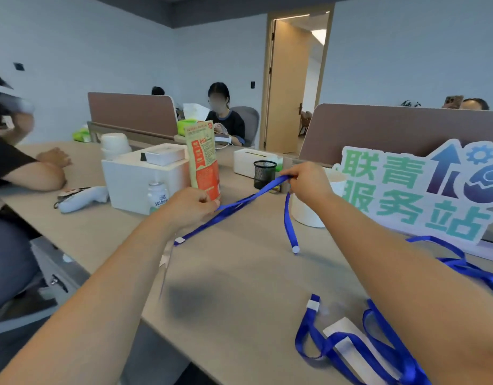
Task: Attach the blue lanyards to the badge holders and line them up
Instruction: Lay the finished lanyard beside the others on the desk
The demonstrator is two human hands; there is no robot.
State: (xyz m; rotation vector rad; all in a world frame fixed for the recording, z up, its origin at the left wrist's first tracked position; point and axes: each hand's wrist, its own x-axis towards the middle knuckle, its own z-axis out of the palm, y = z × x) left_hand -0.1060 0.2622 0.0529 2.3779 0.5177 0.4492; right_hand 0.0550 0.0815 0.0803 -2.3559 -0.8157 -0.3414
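Blue lanyard (pixel 239 202) is pinched by both the left hand (pixel 191 205) and right hand (pixel 306 180) above the table (pixel 239 287); nothing looks lined up on the table yet

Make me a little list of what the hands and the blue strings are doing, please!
left hand: pinches the held lanyard above the table
right hand: fingers pinch its other part, higher up
lanyard ends: one white clip and one white tip dangle near the tabletop
other lanyards: heaped near the right forearm, over a white badge holder
behind: green sign, mesh cup
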